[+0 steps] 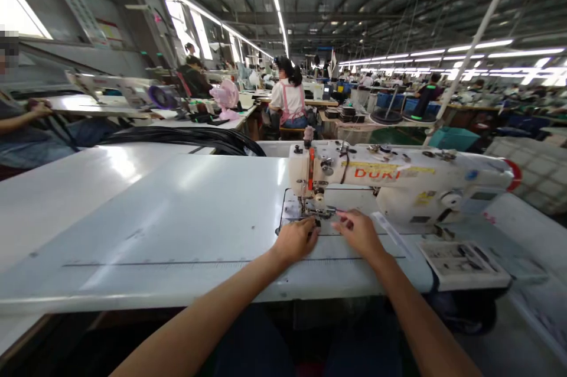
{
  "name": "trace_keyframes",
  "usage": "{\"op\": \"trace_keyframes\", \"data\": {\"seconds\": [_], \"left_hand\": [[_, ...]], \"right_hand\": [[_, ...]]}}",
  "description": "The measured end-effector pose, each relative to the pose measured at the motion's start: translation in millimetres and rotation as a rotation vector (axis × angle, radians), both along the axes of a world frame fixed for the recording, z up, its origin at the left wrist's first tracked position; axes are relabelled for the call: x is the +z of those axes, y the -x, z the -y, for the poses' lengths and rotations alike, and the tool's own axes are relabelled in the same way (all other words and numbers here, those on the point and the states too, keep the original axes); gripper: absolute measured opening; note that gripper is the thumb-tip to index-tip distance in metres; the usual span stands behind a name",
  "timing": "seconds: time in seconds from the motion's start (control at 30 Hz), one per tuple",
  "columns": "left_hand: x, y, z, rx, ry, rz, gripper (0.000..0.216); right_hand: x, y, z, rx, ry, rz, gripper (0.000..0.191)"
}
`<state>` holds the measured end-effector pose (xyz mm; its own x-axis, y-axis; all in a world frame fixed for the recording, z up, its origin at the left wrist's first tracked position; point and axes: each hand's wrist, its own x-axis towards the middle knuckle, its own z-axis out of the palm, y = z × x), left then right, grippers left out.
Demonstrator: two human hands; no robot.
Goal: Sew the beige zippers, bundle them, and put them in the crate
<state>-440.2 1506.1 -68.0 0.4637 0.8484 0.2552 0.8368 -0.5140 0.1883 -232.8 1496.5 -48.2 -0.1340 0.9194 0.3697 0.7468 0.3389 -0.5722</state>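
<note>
A white sewing machine (411, 179) with orange lettering stands on the pale table. Beneath its head, the presser foot and needle area (305, 202) sit over the metal plate. My left hand (295, 240) rests on the machine bed just in front of the needle, fingers bent and close together. A small dark piece (318, 223) shows by its fingertips; what they hold is largely hidden. To the right, my right hand (361, 234) has thumb and forefinger pinched on a slim metal tool (331, 210), its tip pointing left toward the presser foot. The tool's exact kind is unclear.
A ruler strip (190, 263) runs along the table's front. On the right are a clear plastic strip (392, 234) and a tray of small parts (465, 265). Black cords (190, 136) are heaped behind the table. Other people sit at machines beyond.
</note>
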Motion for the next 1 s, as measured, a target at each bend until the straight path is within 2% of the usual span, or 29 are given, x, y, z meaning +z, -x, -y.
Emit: {"op": "trace_keyframes", "data": {"seconds": [0.1,0.2,0.6,0.8,1.0], "left_hand": [[0.8,3,0,0.011,0.005,0.02,0.033],[0.1,5,-3,0.006,0.0,0.036,0.033],[-2.8,8,-12,-0.024,-0.012,0.067,0.031],[-6.8,9,-14,-0.027,-0.025,0.084,0.029],[-5.7,10,-11,-0.038,-0.042,0.077,0.029]], "right_hand": [[-30.9,34,-44,-0.028,-0.013,0.038,0.024],[-49.0,36,-56,-0.023,-0.023,0.058,0.02],[-51.5,29,-64,0.065,-0.092,0.021,0.021],[-61.5,29,-69,0.021,-0.104,-0.015,0.017],[-63.5,30,-67,-0.011,-0.121,-0.043,0.013]]}}
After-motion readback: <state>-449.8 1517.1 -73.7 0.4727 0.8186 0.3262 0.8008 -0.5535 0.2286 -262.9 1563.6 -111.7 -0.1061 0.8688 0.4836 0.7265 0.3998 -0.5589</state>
